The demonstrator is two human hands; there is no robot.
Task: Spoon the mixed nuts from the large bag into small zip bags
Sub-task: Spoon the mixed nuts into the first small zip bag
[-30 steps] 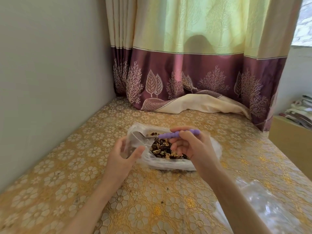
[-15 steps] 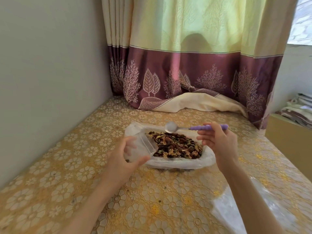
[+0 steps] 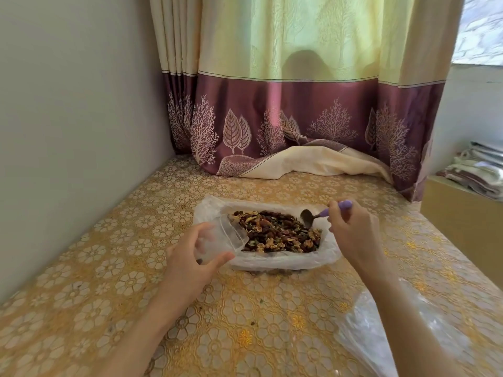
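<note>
Left hand (image 3: 190,257) gripping a small clear zip bag (image 3: 223,238), mouth tilted toward the nuts (image 3: 277,232). Right hand (image 3: 353,229) pinching the purple handle of a spoon (image 3: 321,214), metal bowl dipped at the far right edge of the nuts. Nuts heaped in the large bag (image 3: 272,261), spread wide on the floral-covered table (image 3: 109,268). More clear plastic (image 3: 381,336) lying near the right forearm. Curtain (image 3: 299,104) hanging behind, hem resting on the table.

The right hand (image 3: 353,229) has swung the spoon (image 3: 307,217) from the small bag (image 3: 223,238) down onto the nuts (image 3: 277,232).
</note>
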